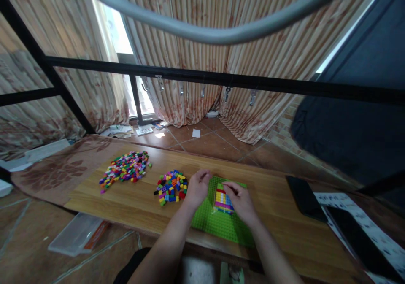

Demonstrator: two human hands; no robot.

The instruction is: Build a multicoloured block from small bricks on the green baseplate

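Note:
A green studded baseplate (218,225) lies on the wooden table. On it stands a flat block of toy building bricks (223,199) in rows of red, yellow, white, blue and pink. My right hand (241,200) is over the right side of this block, with thumb and forefinger pinched at its far edge. Any brick between those fingertips is too small to make out. My left hand (199,187) hovers by the plate's far left edge, fingers curled together. What it holds, if anything, is hidden.
A small pile of mixed bricks (171,187) lies left of my left hand, and a larger pile (126,167) farther left. Toward the right end are a dark flat device (305,197) and a printed sheet (335,199). A black rail (196,75) crosses beyond the table.

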